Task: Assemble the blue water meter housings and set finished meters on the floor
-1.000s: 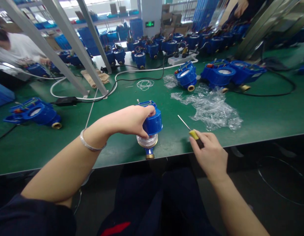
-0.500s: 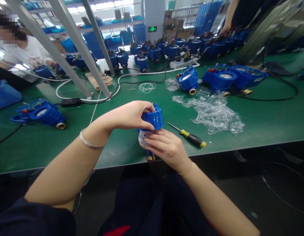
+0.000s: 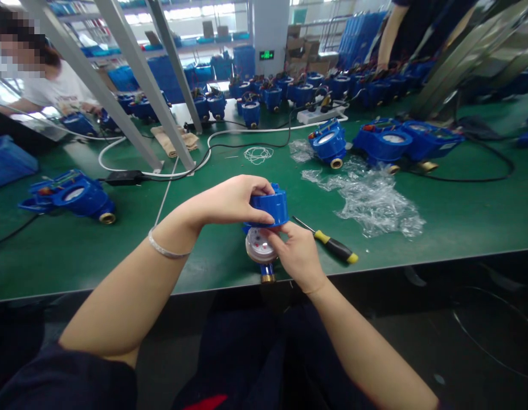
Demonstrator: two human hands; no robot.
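My left hand (image 3: 240, 199) pinches one round blue plastic housing (image 3: 279, 206). At its five o'clock, my right hand (image 3: 303, 256): grip I can't tell.

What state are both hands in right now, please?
Left hand: closed on the glossy, round blue housing.
Right hand: at the round, clear-covered white dial; its grip cannot be told.

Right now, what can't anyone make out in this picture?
All in the head view:
- Left side of the round, blue plastic housing: covered by the left hand.
- Markings on the round, white, clear-covered dial: too small, and partly behind the right hand.
- Head of the dark-clothed co-worker: cut off by the top edge.
- Rest of the blue plastic crate: cut off by the left edge.
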